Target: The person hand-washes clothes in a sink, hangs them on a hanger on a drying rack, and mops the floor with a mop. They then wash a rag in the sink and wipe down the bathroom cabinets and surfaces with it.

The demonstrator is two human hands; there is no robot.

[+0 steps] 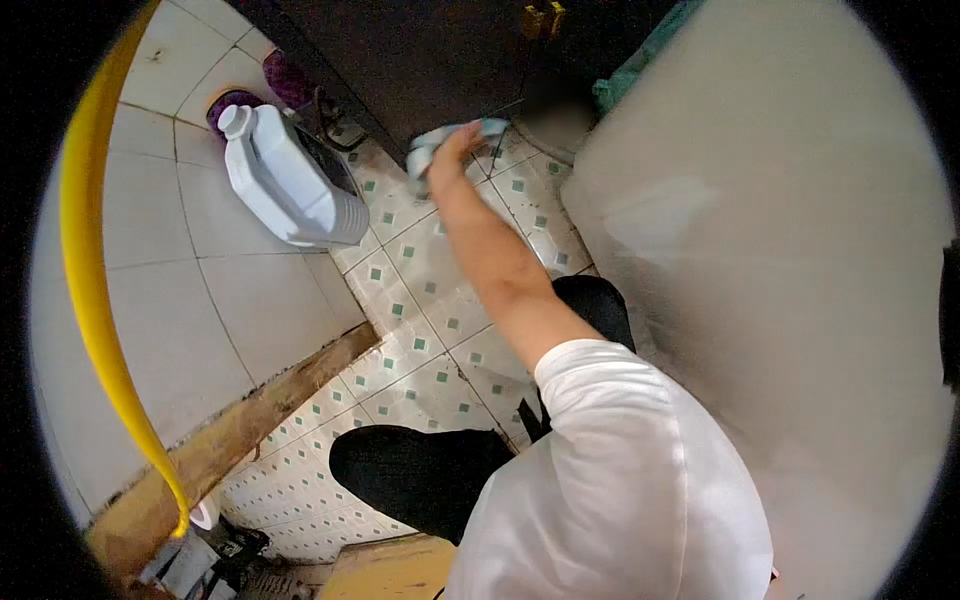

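Note:
My right hand (455, 150) reaches far forward, low against the dark cabinet front. A pale blue-white cloth (420, 160) is bunched under and around it, and motion blurs the fingers a little. The cloth lies against the bottom of the dark cabinet door (430, 70), close to the floor. Left of the hand, a white plastic jug (285, 185) with a handle and cap leans on the tiled floor by the wall. My left hand is out of view.
Patterned floor tiles (430, 285) spread below my arm, with my black-clad knee (415, 470) over them. A yellow hose (95, 290) hangs at left, above a brown ledge (250, 420). Dark purple shoes (290, 80) sit behind the jug. A large pale surface (780, 200) borders the right.

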